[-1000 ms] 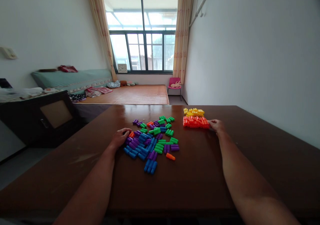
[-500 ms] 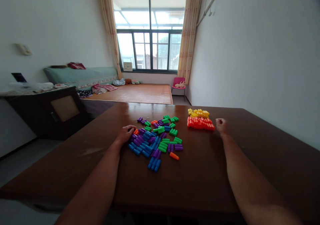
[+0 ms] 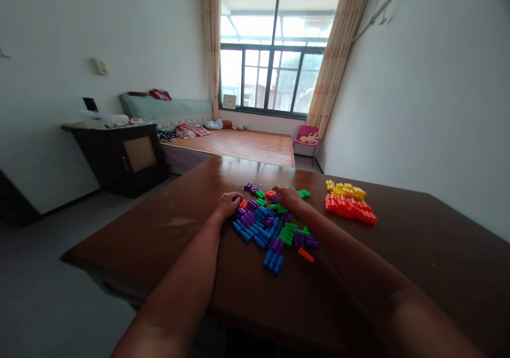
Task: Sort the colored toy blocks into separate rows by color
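Small plastic bullet-shaped pieces, many joined in short rows, lie in a mixed pile. My left hand (image 3: 230, 204) is at its left edge, fingers curled and closed on an orange piece (image 3: 243, 204). Across the far side reaches my right hand (image 3: 287, 196), its bent fingertips closed at another orange piece (image 3: 271, 194); the hand hides some green and purple ones. Blue pieces (image 3: 261, 236), purple pieces (image 3: 247, 218) and green pieces (image 3: 287, 233) fill the pile. A single orange piece (image 3: 306, 255) lies apart at the near right.
On the right of the brown table (image 3: 175, 241) sit grouped red-orange pieces (image 3: 350, 207), with yellow pieces (image 3: 346, 190) behind them. Beyond the table are a bed (image 3: 247, 143), a dark cabinet (image 3: 115, 159) and a pink chair (image 3: 306, 134).
My right hand has moved left from beside the red-orange group to the pile's far side. My left hand stays by the orange piece. The view has turned left.
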`<state>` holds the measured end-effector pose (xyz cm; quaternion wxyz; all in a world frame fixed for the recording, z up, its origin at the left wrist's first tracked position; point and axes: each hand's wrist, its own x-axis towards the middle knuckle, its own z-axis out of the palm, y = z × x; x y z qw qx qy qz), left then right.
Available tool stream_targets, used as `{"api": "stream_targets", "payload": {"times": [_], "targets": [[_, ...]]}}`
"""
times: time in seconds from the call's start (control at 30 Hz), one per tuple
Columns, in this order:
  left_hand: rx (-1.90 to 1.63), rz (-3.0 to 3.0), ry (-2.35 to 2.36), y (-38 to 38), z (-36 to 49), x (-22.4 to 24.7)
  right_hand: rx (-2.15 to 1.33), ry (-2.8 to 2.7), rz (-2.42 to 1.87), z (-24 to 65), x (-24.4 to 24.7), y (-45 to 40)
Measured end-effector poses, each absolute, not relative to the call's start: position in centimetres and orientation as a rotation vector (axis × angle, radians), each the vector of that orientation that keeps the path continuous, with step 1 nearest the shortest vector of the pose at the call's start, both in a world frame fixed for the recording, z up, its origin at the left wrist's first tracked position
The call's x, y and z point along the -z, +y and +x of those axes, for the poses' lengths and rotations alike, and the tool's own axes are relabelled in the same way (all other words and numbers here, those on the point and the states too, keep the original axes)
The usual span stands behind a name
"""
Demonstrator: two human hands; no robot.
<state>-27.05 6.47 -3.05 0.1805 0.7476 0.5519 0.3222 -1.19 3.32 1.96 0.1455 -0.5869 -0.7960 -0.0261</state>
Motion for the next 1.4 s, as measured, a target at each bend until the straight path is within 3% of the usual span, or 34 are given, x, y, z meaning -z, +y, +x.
{"api": "stream_targets", "payload": {"times": [0.23,0.43,0.67,0.97,1.4], "targets": [[-0.916,2.100,1.556,6.5,-26.8,3.2,0.098,-2.271,-2.096,-4.6,-1.8,7.6],[-0.894,2.108,1.566,6.8,-26.9,3.2,-0.038,-2.112,-1.660,-3.8,-1.4,5.7],[-0.887,2.137,1.550,7.2,-27.3,3.4,-0.197,-1.804,-1.441,8.1,-1.6,-0.4],[-0.896,2.113,1.526,7.1,-27.4,3.0,0.161,-1.104,-1.751,29.1,2.7,-4.8],[-0.877,2.108,1.537,7.4,-27.5,3.0,0.266,-1.423,-2.149,27.4,4.1,-5.4]]}}
